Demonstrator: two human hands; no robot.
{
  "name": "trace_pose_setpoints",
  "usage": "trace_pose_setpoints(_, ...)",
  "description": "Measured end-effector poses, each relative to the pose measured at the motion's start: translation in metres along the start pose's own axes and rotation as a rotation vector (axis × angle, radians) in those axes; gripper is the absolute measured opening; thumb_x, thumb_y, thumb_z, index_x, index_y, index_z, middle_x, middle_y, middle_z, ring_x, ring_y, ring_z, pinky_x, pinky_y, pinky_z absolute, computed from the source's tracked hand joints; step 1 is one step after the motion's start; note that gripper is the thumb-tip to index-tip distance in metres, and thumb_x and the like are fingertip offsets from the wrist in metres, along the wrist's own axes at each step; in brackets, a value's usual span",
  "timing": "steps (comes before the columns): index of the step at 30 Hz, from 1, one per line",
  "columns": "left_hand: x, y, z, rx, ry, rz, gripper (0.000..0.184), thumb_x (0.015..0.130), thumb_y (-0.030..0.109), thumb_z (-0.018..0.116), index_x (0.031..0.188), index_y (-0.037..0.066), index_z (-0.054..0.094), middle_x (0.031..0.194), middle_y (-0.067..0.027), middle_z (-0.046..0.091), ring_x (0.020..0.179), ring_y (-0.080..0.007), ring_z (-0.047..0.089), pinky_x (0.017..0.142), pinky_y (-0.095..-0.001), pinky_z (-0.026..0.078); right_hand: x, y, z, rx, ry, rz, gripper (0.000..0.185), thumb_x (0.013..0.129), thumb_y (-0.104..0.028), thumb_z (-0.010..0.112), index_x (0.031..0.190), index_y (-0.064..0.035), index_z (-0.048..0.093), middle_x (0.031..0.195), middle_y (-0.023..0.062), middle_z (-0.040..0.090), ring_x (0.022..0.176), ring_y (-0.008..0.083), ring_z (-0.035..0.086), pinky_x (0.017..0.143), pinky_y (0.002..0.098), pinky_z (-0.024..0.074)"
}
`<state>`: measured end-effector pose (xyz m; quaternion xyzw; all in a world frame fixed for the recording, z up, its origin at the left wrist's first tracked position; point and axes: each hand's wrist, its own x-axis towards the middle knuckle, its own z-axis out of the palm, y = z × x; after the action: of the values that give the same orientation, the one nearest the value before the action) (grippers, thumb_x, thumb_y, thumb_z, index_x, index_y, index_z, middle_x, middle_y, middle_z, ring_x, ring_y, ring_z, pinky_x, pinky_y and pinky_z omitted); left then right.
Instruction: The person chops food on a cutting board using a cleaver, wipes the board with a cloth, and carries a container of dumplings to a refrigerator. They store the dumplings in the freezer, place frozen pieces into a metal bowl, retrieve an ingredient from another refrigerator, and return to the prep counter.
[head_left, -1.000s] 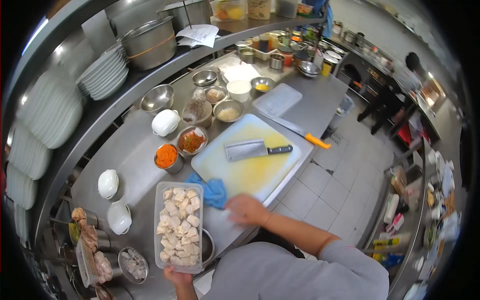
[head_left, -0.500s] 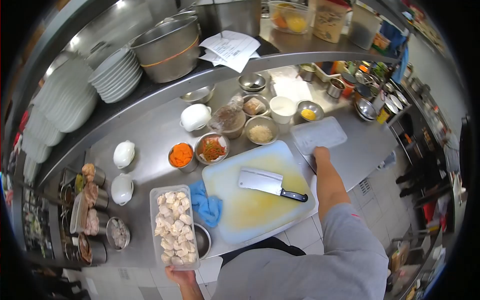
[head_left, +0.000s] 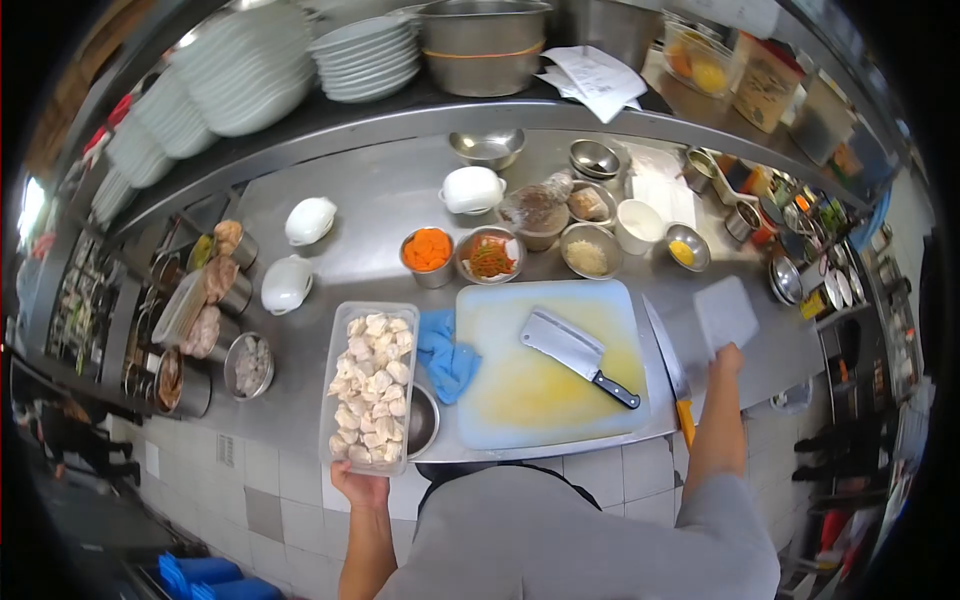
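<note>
My left hand (head_left: 360, 486) grips the near end of a clear plastic container (head_left: 326, 385), fingers under its rim. Pale, whitish chunks (head_left: 370, 390) fill the container; I cannot tell exactly what they are. Out to the right, my right hand (head_left: 727, 358) pinches the near edge of a translucent plastic lid (head_left: 725, 308) over the steel counter. Between the hands lies a white cutting board (head_left: 500, 420), stained yellow, with a cleaver (head_left: 562, 340) on it. A long knife with a yellow handle (head_left: 686, 422) lies beside the board's right edge.
A blue cloth (head_left: 447, 360) and a steel bowl (head_left: 424, 425) sit between container and board. Behind are bowls of carrots (head_left: 427, 250) and shredded vegetables (head_left: 490, 256), plus white lidded pots (head_left: 288, 285). A shelf with stacked plates (head_left: 365, 60) overhangs the counter (head_left: 390, 185).
My right hand has moved the lid farther right, away from the board, and tilted it. The yellow-handled knife has come into sight. My left hand keeps its grip on the container; the whole view has shifted.
</note>
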<state>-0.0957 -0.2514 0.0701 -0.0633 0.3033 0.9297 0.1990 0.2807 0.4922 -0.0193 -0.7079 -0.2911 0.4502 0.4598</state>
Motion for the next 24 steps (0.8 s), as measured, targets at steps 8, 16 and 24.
trace_pose_setpoints(8,-0.004,0.020,-0.032,-0.031,0.068,-0.001,0.091,0.075,0.038,0.053,0.156,-0.001,0.041,0.157,-0.0208,0.049,0.144,-0.0403,0.049,0.121,-0.0509,0.040,-0.218,0.099,0.000,-0.149,-0.446,-0.877,0.041,0.112,-0.032,0.046,0.120,0.0035,0.065,0.102,0.0094,0.064,0.089,0.0218,0.060,0.085,0.0380,0.0515)
trace_pose_setpoints(16,-0.057,0.045,-0.086,-0.003,0.215,0.183,0.090,0.073,0.039,0.053,0.153,-0.001,0.044,0.153,-0.0230,0.052,0.139,-0.0424,0.052,0.118,-0.0526,0.043,-0.504,0.125,0.070,-0.234,-1.297,-0.096,0.032,0.108,-0.034,0.062,0.123,-0.0064,0.065,0.089,-0.0011,0.063,0.077,0.0097,0.056,0.070,0.0282,0.0440)
trace_pose_setpoints(24,-0.179,0.093,-0.155,-0.111,0.374,0.416,0.091,0.072,0.038,0.052,0.153,-0.003,0.045,0.153,-0.0243,0.052,0.139,-0.0442,0.053,0.117,-0.0559,0.044,-0.625,0.184,0.107,-0.243,-1.576,0.086,0.031,0.101,-0.024,0.072,0.122,-0.0018,0.066,0.101,0.0052,0.072,0.089,0.0148,0.065,0.080,0.0335,0.0533)
